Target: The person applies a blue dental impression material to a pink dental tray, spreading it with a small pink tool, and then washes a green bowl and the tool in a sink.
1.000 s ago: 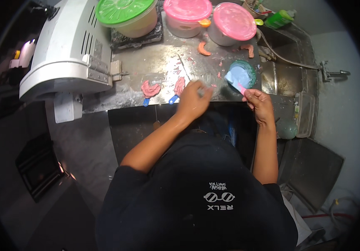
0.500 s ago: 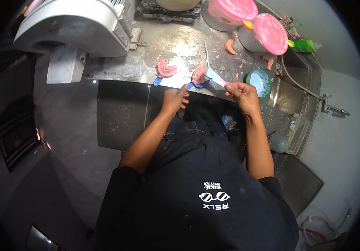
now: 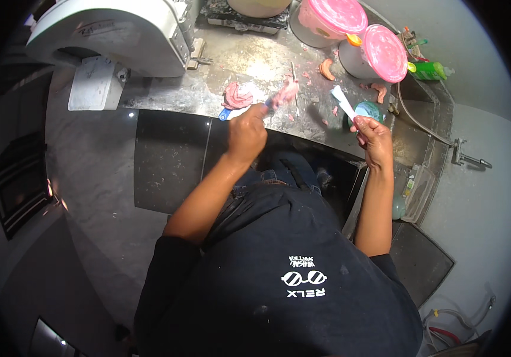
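Observation:
My left hand [image 3: 247, 134] is closed round the handle of a blue dental impression tray filled with pink impression material [image 3: 285, 94]. That tray is lifted over the counter's front edge and smeared by motion. To its left, a second tray of pink impression material [image 3: 237, 95] lies on the counter, its blue handle toward me. My right hand [image 3: 375, 143] pinches a mixing spatula [image 3: 344, 104] with a whitish blade, pointing up and away. Just beyond that hand stands a green mixing bowl [image 3: 380, 113] with pale blue inside, partly hidden by the hand and spatula.
Two tubs with pink lids [image 3: 386, 52] stand at the back right. Curved pink pieces [image 3: 326, 69] and crumbs lie on the counter. A large grey-white machine [image 3: 112, 35] occupies the left side. At right are a sink [image 3: 413, 140], a hose and a tap [image 3: 472, 158].
My left hand has closed round the tray's handle and raised the tray off the counter. The spatula in my right hand has moved right, away from that tray toward the green bowl.

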`<act>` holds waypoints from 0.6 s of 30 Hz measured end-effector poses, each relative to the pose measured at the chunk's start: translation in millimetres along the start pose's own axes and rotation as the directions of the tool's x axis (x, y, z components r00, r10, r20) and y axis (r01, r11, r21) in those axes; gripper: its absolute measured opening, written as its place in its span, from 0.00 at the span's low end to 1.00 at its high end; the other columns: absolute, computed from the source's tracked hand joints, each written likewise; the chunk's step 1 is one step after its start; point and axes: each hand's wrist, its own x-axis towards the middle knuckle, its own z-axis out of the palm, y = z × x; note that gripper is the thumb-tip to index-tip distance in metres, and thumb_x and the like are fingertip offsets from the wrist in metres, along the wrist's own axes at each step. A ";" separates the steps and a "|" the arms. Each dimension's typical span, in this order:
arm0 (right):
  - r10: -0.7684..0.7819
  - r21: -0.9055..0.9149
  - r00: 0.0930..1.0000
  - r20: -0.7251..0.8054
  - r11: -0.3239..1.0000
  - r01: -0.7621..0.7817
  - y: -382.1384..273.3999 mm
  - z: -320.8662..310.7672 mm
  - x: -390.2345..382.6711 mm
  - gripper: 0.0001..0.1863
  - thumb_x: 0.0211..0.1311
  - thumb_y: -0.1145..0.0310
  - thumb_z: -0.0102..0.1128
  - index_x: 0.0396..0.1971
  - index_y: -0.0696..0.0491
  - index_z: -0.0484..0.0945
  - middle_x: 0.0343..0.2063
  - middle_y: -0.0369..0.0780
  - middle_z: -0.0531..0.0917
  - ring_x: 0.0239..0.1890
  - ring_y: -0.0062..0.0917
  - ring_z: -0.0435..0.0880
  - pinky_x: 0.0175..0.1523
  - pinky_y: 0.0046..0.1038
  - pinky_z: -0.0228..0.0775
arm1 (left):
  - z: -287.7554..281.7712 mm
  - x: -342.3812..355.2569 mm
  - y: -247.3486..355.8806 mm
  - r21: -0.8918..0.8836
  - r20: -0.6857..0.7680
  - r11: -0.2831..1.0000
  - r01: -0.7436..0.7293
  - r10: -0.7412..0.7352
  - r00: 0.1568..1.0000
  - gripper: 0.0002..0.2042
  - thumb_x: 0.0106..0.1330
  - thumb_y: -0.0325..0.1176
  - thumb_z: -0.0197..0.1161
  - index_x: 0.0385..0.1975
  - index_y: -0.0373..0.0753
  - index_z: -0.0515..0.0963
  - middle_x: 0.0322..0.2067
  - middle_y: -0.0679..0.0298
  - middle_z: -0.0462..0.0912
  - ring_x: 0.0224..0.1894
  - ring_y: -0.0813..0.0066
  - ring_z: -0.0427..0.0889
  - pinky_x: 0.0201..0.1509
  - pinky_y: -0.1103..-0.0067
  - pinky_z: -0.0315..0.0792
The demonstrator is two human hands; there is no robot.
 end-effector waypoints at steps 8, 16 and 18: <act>0.025 0.136 0.999 -0.025 0.991 -0.021 22.0 -41.9 -4.0 0.12 0.63 0.65 0.64 0.36 0.59 0.81 0.24 0.35 0.82 0.17 0.10 0.65 0.22 0.12 0.51 | -42.3 70.7 -16.1 0.289 0.140 0.713 -0.639 0.629 0.765 0.21 0.46 0.21 0.64 0.45 0.28 0.77 0.38 0.51 0.83 0.36 0.60 0.84 0.38 0.73 0.78; 0.052 0.142 0.997 -0.060 0.989 -0.043 29.5 -53.3 -12.1 0.11 0.65 0.66 0.61 0.37 0.59 0.79 0.24 0.35 0.81 0.16 0.10 0.66 0.21 0.12 0.53 | -47.6 85.7 -11.3 0.307 0.127 0.719 -0.624 0.619 0.775 0.30 0.40 0.30 0.70 0.49 0.27 0.75 0.42 0.51 0.82 0.39 0.59 0.84 0.39 0.73 0.76; 0.040 0.152 0.997 -0.061 0.988 -0.030 32.0 -54.5 -12.2 0.11 0.64 0.65 0.63 0.37 0.59 0.80 0.24 0.35 0.81 0.16 0.09 0.66 0.20 0.12 0.52 | -46.9 84.0 -8.9 0.334 0.180 0.691 -0.641 0.621 0.763 0.30 0.41 0.30 0.70 0.49 0.27 0.75 0.42 0.51 0.82 0.39 0.60 0.83 0.40 0.74 0.76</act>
